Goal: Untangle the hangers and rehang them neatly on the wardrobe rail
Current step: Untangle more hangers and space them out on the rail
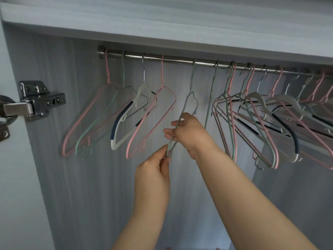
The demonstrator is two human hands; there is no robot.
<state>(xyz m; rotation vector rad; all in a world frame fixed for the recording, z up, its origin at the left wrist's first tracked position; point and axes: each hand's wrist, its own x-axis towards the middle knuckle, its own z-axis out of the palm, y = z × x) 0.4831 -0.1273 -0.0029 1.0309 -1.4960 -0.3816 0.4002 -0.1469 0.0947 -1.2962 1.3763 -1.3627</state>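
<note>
Tangled hanger cluster [252, 98] right of grey-green hanger [183, 109]

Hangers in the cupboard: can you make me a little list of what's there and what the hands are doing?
rail: metal bar under the shelf, with hangers hooked along it
green hanger: hooked near the rail's middle, held by both hands
left hand: fingers pinch its bottom corner
right hand: fingers grip its arm higher up
left group: four hangers, pink, green, white and pink, spaced apart
right bunch: many hangers crowded and overlapping
door hinge: metal, at the far left
</note>
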